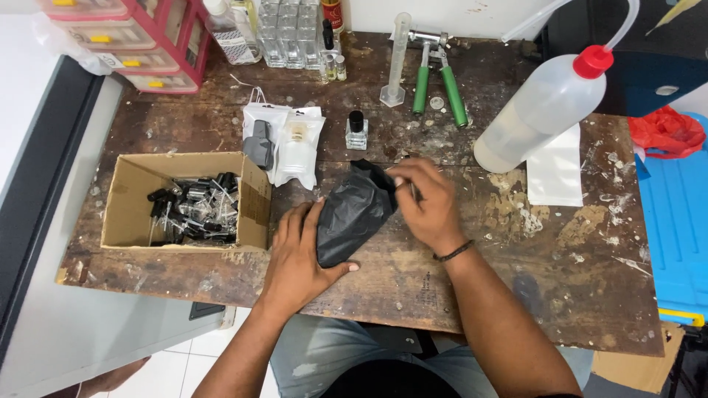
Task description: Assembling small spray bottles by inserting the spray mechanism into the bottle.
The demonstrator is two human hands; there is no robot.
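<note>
Black pouch (354, 214) between both hands, left hand (295, 254) grip flat (open), right hand (428, 206) grip pinching its top edge.

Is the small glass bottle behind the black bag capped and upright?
Yes. The small glass bottle stands upright on the wooden table with a black cap on top, just beyond the black bag.

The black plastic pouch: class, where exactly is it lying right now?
In the head view the black plastic pouch lies mid-table, between the left hand and the right hand, just right of the cardboard box.
</note>
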